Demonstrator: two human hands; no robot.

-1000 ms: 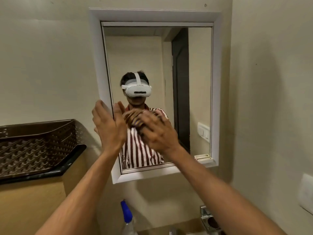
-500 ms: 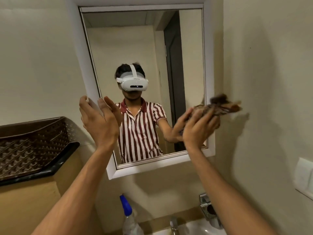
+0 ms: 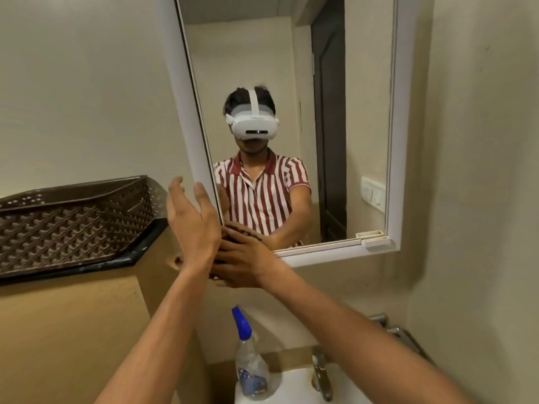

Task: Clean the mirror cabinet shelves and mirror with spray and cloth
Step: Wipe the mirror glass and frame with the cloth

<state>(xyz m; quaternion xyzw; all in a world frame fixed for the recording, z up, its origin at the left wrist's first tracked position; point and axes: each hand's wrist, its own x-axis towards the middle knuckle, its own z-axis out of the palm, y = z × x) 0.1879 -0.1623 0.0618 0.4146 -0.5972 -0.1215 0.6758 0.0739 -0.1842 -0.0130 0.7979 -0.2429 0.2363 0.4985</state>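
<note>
Brown cloth [image 3: 236, 232] sits under the right hand [image 3: 248, 262], pressed flat at the mirror's [image 3: 335, 141] lower left corner. Left hand [image 3: 194, 225] is open, bracing the white frame [image 3: 186, 118] edge, fingers spread. Unwiped glass runs up and right, long axis vertical; right hand is nearer it. Spray bottle [image 3: 250, 365] stands below, untouched.

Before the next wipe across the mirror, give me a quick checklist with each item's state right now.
1. Cloth under right hand: ok, only a dark bit shows.
2. Right hand pressing flat at mirror's lower left corner: ok.
3. Left hand steadying the white frame edge, fingers open: ok.
4. Door fully shut: cannot tell.
5. Spray bottle upright on the basin below: ok.
6. Glass free of streaks: cannot tell.
</note>
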